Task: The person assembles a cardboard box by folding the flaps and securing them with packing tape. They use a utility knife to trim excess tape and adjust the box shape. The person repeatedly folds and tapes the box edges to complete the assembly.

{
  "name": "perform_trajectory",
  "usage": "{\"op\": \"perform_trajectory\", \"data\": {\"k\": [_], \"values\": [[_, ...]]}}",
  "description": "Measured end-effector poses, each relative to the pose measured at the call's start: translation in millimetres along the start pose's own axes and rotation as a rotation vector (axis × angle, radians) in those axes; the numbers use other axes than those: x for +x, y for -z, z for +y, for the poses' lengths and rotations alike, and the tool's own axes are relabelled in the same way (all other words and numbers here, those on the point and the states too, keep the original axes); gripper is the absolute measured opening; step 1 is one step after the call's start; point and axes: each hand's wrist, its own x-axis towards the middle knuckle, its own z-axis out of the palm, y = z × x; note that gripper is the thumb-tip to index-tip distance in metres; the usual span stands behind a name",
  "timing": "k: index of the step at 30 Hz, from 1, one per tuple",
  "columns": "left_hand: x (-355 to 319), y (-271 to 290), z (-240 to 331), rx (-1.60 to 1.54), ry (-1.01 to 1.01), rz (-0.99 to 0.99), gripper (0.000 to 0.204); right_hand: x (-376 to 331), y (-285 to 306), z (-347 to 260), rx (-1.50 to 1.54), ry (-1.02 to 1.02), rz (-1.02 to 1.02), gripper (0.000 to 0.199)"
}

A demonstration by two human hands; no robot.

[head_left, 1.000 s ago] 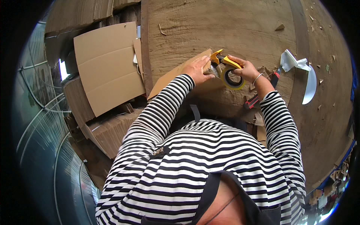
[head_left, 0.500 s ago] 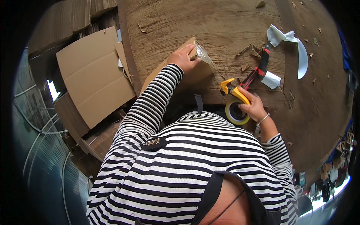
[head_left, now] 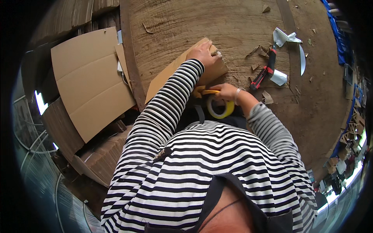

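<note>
A long narrow cardboard box [head_left: 171,73] lies slanted on the wooden table in front of me. My left hand [head_left: 203,55] is closed over its far end, fingers bent round the edge near a bit of clear tape. In my right hand [head_left: 226,93] is a yellow tape dispenser [head_left: 210,92], held close against the near side of the box. Its wide tape roll [head_left: 229,110] hangs below my fingers, just in front of my body. Where the dispenser's head meets the box is partly hidden, so contact is unclear.
A red and black utility knife [head_left: 265,73] rests on the table to the right, beside crumpled white paper [head_left: 284,37] and cardboard scraps [head_left: 267,97]. At left, a large flat cardboard sheet [head_left: 91,77] leans over stacked cardboard [head_left: 108,155].
My right hand has brought the tape dispenser leftward to the box's near side. My left hand has shifted slightly right and now covers more of the box's taped end.
</note>
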Motion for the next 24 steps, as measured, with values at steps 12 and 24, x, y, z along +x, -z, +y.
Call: {"op": "perform_trajectory", "data": {"k": [12, 24], "values": [[-19.3, 76.2, 23.8, -1.582, 0.257, -0.166, 0.027, -119.1, 84.9, -104.2, -0.664, 0.889, 0.961, 0.065], [-19.0, 47.4, -56.3, -0.597, 0.786, 0.241, 0.022, -26.1, 191.3, -82.3, 0.010, 0.502, 0.120, 0.065]]}}
